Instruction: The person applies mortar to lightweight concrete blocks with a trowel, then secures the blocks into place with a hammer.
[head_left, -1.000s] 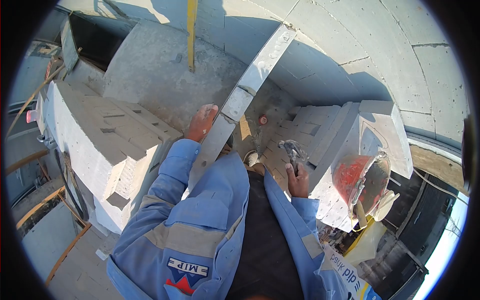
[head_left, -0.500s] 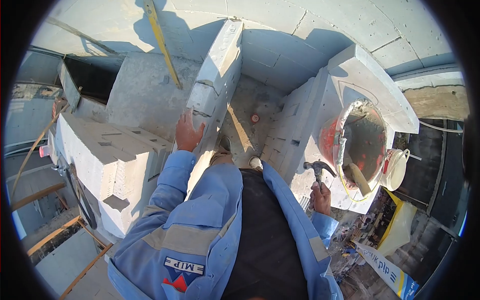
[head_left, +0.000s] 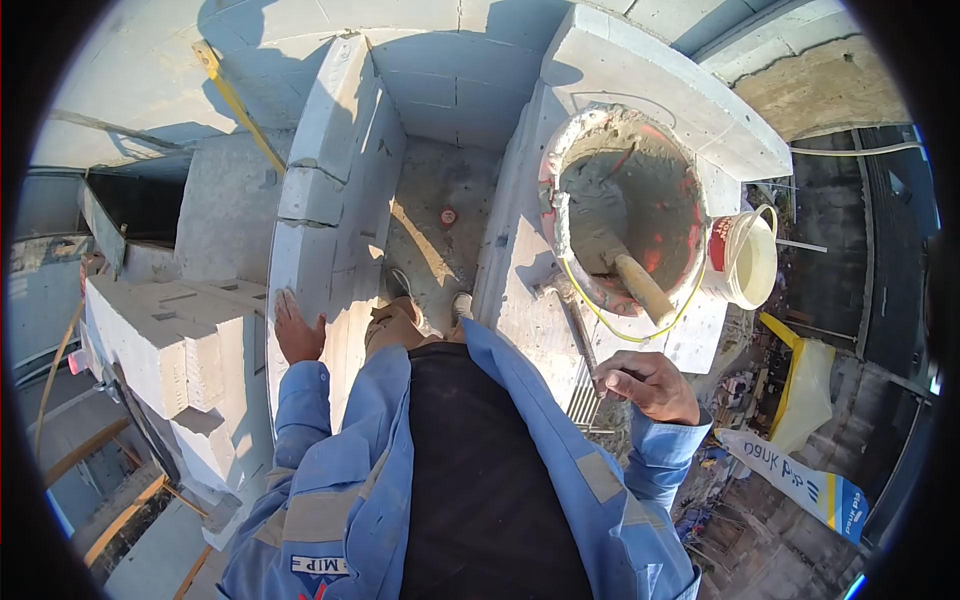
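Note:
My left hand [head_left: 299, 328] lies with fingers apart on the top of a thin wall of pale blocks [head_left: 308, 196], holding nothing. On the right, my right hand [head_left: 650, 385] has its fingers closed at the handle end of a hammer [head_left: 581, 332]. The hammer's head is over the pale block surface, close to the near left side of a red bucket [head_left: 552, 222]. Grey mortar [head_left: 610, 195] is inside that bucket, and a tool with a thick, pale handle [head_left: 643, 290] leans in it.
A white pail [head_left: 752, 262] stands right of the bucket. A yellow level [head_left: 240, 108] leans at the upper left. Stacked blocks [head_left: 150, 345] are at the left. A small red round thing [head_left: 447, 216] is on the floor between the walls. A printed bag [head_left: 790, 480] lies lower right.
The view has shifted right. The hammer, raised head-up in my right hand before, is now lower beside the bucket. My left hand is still on the wall, nearer its close end.

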